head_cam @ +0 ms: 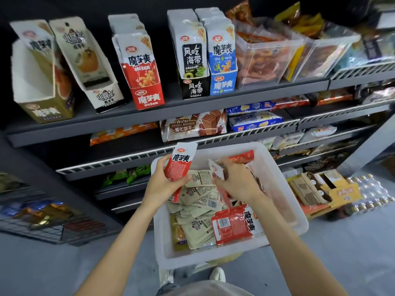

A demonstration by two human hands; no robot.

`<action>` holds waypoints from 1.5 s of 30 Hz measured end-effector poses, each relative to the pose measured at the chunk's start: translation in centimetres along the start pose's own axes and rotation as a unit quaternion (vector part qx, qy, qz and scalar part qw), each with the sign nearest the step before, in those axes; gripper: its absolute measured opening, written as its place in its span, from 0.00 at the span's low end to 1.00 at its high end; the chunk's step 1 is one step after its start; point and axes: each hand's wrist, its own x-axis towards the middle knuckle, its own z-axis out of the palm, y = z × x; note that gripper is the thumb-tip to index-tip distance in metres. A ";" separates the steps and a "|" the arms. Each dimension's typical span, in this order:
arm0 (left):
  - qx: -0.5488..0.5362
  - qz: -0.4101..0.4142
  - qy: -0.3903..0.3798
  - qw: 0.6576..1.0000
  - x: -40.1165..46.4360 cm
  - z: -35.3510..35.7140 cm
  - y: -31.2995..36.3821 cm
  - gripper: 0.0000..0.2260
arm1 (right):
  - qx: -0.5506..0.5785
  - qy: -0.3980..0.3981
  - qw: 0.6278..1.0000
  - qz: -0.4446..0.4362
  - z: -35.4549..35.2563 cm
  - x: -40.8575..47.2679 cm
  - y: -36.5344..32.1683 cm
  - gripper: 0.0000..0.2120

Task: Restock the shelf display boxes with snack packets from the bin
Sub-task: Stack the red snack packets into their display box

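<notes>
A white plastic bin [284, 189] in front of me holds several beige and red snack packets [201, 210]. My left hand [164, 182] grips a small stack of red-and-white packets [181, 163] upright over the bin's far left corner. Inside the bin, my right hand [237, 178] pinches a white packet [216, 170] among the pile. On the top shelf stand the display boxes: a red one [147, 97], a black one [195, 88], a blue one [223, 84], a white one [104, 97] and a nearly bare gold one [47, 110].
Clear tubs of snacks [267, 58] stand at the top shelf's right. Lower shelves carry wafer bags [192, 127] and biscuit packs [254, 120]. A wire basket [42, 218] sits at the left, cardboard boxes [320, 189] on the floor at the right. My shoe [217, 274] shows under the bin.
</notes>
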 end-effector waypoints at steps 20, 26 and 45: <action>-0.291 0.128 0.064 0.946 5.3 -11.5 13.6 0.07 | 0.364 0.193 0.904 -0.113 -6.1 8.0 -12.7 0.20; -0.260 0.148 0.096 0.949 8.7 -13.0 16.1 0.04 | 0.259 0.090 0.955 -0.115 -5.5 9.0 -14.1 0.25; -0.011 0.237 0.222 0.946 13.6 -12.0 15.9 0.08 | 0.454 0.223 0.856 -0.107 -10.1 14.0 -16.5 0.04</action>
